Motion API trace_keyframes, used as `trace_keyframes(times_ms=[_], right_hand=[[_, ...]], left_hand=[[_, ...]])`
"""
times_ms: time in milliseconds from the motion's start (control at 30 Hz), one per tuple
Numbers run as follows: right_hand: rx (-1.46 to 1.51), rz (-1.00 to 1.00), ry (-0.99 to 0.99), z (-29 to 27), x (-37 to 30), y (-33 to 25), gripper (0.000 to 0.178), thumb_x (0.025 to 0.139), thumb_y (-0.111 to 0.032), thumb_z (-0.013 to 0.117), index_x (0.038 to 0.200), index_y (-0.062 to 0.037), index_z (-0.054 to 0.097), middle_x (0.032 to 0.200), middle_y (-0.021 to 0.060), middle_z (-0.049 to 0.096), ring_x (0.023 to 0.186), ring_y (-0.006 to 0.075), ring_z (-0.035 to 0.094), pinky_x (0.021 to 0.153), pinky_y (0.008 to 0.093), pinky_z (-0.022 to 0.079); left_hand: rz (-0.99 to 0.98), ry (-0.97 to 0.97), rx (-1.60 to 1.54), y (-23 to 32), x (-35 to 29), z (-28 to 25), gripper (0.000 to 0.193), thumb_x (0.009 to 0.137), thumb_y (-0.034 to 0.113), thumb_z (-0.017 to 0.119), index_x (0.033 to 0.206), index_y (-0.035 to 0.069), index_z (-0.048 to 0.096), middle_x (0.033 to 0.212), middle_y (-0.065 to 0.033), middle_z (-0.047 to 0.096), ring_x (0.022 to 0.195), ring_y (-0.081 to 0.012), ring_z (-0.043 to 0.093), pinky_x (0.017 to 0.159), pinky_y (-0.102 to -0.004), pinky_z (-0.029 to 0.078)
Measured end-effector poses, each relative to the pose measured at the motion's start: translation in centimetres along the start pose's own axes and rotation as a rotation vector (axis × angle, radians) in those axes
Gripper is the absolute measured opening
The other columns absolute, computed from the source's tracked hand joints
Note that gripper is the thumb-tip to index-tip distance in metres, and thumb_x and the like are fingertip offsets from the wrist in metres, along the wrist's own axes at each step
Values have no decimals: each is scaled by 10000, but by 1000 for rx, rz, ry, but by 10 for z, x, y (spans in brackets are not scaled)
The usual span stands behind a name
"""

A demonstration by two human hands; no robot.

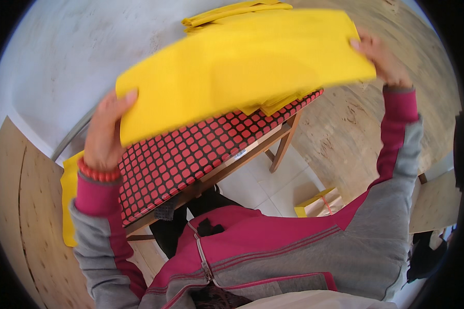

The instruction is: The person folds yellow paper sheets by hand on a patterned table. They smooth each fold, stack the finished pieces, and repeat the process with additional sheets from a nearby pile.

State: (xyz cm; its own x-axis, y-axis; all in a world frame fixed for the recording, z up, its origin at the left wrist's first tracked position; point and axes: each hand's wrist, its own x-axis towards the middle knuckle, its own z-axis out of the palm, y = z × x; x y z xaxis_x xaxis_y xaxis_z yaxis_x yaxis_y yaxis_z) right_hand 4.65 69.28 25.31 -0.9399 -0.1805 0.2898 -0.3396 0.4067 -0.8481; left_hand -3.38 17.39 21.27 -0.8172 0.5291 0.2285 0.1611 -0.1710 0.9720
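Observation:
A long, flat yellow sheet (242, 62), which looks like folded cloth, is stretched between my two hands above a padded bench. My left hand (104, 129), with a red beaded bracelet at its wrist, pinches the left end, thumb in front and fingers behind. The right hand (379, 55) grips the far right end the same way. Beneath the sheet is the bench top (175, 167), covered in a red-and-black checked pattern. Part of another yellow piece (281, 104) lies on it, mostly hidden by the sheet.
More folded yellow pieces (227, 13) lie beyond the bench. Another yellow piece (69, 206) hangs at the left by a wooden board (15, 206). A small yellow-and-tan bundle (322, 203) tied with a red band sits low on the right, near the tiled floor (252, 180).

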Motion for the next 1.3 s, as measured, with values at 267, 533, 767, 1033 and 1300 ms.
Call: trace_keyframes(times_ms=[267, 533, 767, 1033, 1300], right_hand=[[115, 129, 270, -129, 168, 67, 335, 997, -219, 678, 1236, 16, 680, 1151, 47, 730, 971, 149, 689, 851, 304, 570], [-44, 422, 525, -154, 228, 166, 355, 884, -297, 820, 1148, -95, 696, 1114, 24, 731, 988, 127, 692, 841, 268, 573], [-111, 524, 480, -152, 216, 177, 285, 920, -283, 765, 1114, -78, 726, 1017, 5, 739, 884, 117, 696, 733, 262, 575], [-424, 343, 551, -111, 199, 140, 339, 965, -284, 670, 1188, -29, 669, 1069, 76, 676, 922, 189, 639, 794, 339, 532], [-203, -576, 745, 18, 127, 56, 316, 1067, -217, 556, 1331, -66, 641, 1098, 107, 690, 1060, 196, 662, 1055, 337, 469]], left_hand=[[4, 33, -100, 1, 176, 28, 295, 984, 232, 710, 1237, 89, 661, 1135, 50, 695, 993, -70, 628, 792, -209, 474], [-190, -56, -125, -47, 241, 33, 324, 980, 202, 711, 1255, 53, 627, 1116, -34, 728, 953, -93, 704, 791, -218, 595], [-330, -167, -59, -49, 237, 36, 309, 986, 234, 711, 1237, 73, 629, 1091, -37, 729, 941, -94, 703, 764, -207, 589], [-339, -184, -14, -48, 224, 29, 307, 1021, 303, 662, 1206, 58, 644, 944, -34, 746, 773, -90, 702, 726, -211, 579], [-41, 48, 211, -37, 116, -26, 295, 1062, 311, 568, 1093, 41, 681, 909, -43, 735, 741, -106, 679, 700, -241, 560]])
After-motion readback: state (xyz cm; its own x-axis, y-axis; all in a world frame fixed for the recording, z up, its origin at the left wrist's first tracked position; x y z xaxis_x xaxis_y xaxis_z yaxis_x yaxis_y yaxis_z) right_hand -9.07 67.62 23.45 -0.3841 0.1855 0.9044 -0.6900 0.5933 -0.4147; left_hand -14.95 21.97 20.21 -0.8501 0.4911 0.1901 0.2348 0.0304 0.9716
